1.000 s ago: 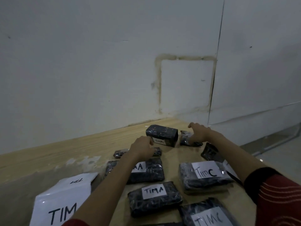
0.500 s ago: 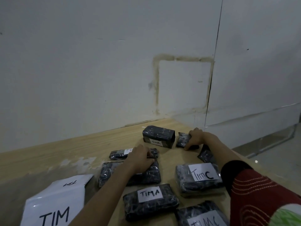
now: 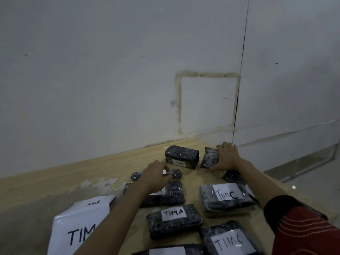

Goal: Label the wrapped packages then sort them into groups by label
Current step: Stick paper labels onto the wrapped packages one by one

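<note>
The wooden table (image 3: 73, 173) carries the whole job, with a white sheet (image 3: 79, 223) marked TIM at the near left. Dark wrapped packages lie in loose groups: two marked TimC, the near TimC package (image 3: 230, 240) and the far TimC package (image 3: 226, 196), on the right, and a TIMA package (image 3: 173, 220) in the middle. A TIMA box (image 3: 182, 158) stands at the far end. A second ago the right hand (image 3: 228, 157) lay on the small package (image 3: 209, 159) as it sat flat beside that box. Now the fingers wrap its far edge, the thumb is under the near corner, and the package tips up. I cannot see a label on it. The left hand (image 3: 156, 179) has dropped back from the box and pinches the slim package (image 3: 175, 174) at its pale label. Both hands now hold small items, so sorting is likely under way, though which group each one joins cannot be told.
</note>
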